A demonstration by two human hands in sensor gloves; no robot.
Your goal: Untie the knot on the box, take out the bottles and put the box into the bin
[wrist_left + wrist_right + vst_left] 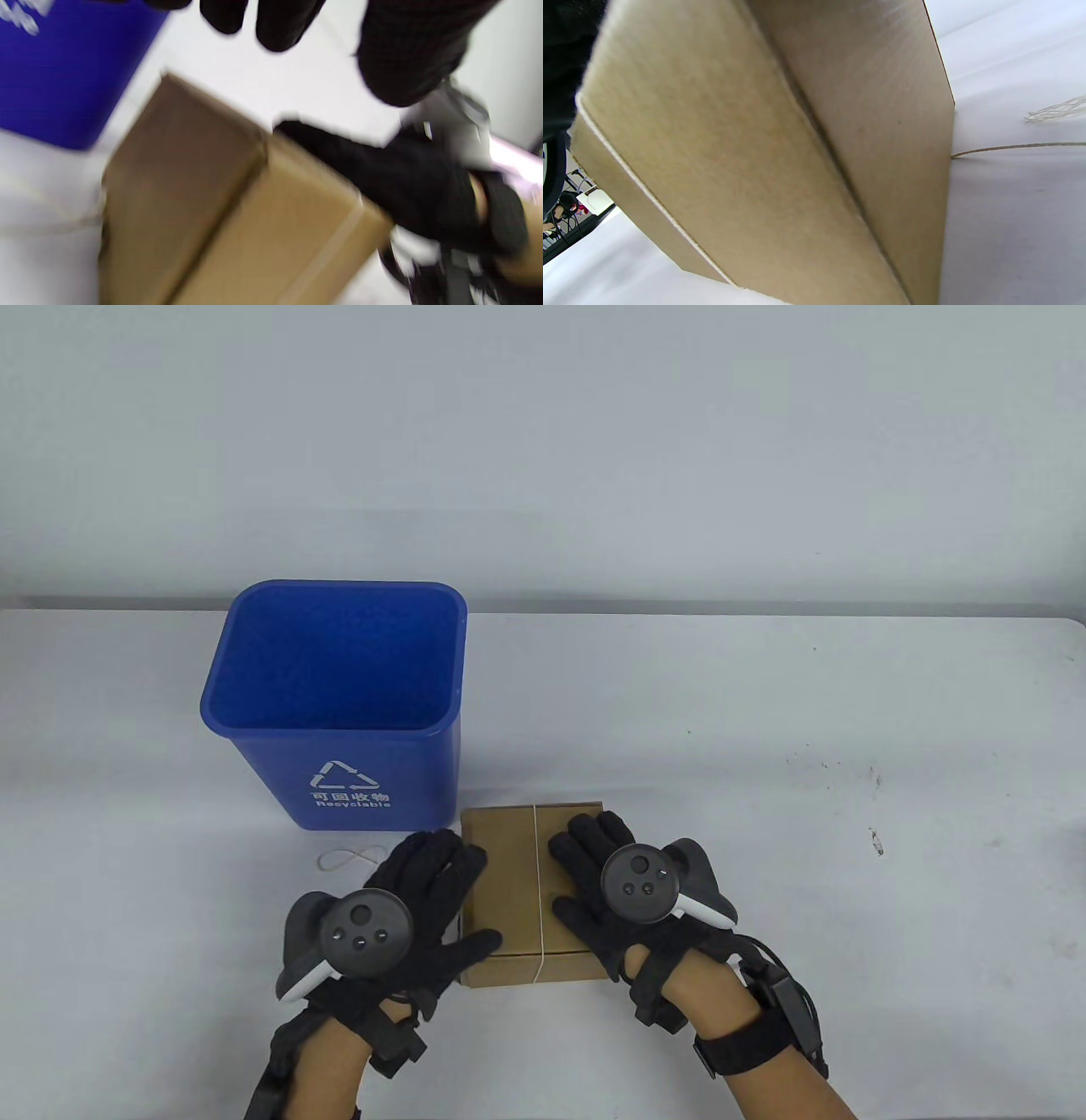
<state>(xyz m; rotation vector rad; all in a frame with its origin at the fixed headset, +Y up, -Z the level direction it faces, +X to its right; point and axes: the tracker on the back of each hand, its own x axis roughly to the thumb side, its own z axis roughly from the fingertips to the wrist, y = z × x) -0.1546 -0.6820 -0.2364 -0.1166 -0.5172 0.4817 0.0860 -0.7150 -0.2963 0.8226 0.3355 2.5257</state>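
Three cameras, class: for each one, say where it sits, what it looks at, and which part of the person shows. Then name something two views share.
Table view: above the table, looking down at the blue bin, the cardboard box, the left hand and the right hand.
Left wrist view: on the left wrist, facing the box; left fingertips at top, right hand opposite.
Right wrist view: on the right wrist, close against the box; string trails on the table.
Shared: the box appears in all three.
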